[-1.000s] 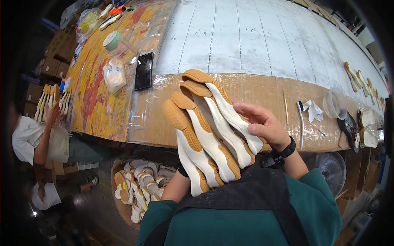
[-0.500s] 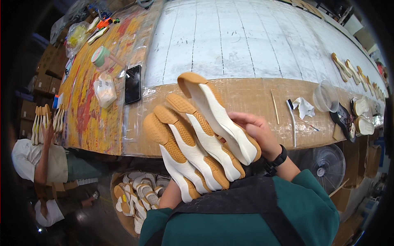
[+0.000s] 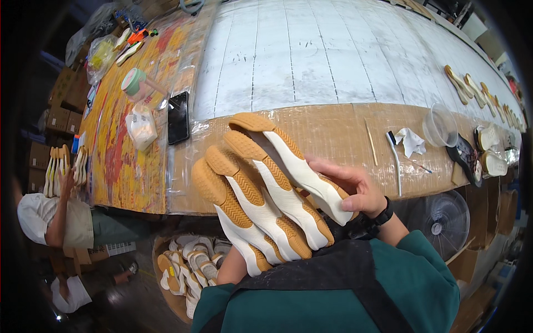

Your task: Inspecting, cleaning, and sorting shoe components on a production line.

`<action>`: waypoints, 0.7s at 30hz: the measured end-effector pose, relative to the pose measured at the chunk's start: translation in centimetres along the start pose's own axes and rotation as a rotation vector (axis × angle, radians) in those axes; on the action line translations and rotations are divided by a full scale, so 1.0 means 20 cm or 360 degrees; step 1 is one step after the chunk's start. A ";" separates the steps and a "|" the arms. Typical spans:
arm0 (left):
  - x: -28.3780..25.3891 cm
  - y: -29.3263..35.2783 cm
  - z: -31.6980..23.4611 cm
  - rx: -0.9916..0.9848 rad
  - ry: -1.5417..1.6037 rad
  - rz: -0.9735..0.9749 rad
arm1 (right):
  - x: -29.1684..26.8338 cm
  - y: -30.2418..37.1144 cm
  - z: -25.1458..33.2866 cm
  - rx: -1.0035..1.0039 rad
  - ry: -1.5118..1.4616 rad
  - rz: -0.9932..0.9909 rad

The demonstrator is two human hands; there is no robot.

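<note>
Several white shoe soles [image 3: 272, 202] with tan tread patches lie fanned out in front of my body, heels toward me. My right hand [image 3: 355, 186] is closed on the rightmost shoe sole [image 3: 311, 177], thumb pressed on its heel end and fingers along its far side. That sole is tilted, with its tan toe overlapping the one beside it. My left forearm [image 3: 232, 269] runs up beneath the fanned soles. They hide my left hand and its fingers.
Cardboard [image 3: 333, 127] covers the table's near edge, with a phone [image 3: 179, 117], a brush [image 3: 395, 161] and a clear plastic tub [image 3: 440, 125] on it. More soles [image 3: 458, 83] stand far right. A box of soles [image 3: 189, 261] sits below left; a fan [image 3: 438, 225] below right. A co-worker [image 3: 55, 213] handles soles at left.
The rightmost sole has turned, its toe coming down and left toward the others. My right thumb now shows on its heel. The fanned soles have spread slightly.
</note>
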State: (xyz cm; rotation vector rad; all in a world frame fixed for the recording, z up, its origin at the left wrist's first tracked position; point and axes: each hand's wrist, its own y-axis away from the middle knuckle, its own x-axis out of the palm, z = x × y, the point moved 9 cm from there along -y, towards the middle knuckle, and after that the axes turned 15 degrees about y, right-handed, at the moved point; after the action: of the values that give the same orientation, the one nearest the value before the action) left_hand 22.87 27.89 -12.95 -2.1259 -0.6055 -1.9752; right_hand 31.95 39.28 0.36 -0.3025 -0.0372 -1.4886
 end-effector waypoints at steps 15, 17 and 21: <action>-0.04 0.03 0.08 -0.0072 -0.0098 -0.0124 | 0.14 -0.01 0.09 -0.0094 0.1462 0.0204; -0.04 0.01 0.06 -0.0070 -0.0116 -0.0133 | 0.14 -0.03 0.10 -0.0170 0.1708 0.0103; -0.05 0.03 0.06 -0.0049 -0.0157 -0.0155 | 0.11 -0.03 0.07 -0.0095 0.1648 0.0093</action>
State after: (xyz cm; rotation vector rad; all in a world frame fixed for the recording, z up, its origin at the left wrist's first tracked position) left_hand 24.11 27.72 -13.91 -2.2644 -0.7123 -1.9491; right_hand 31.77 37.39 2.31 0.4394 0.8334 -1.4386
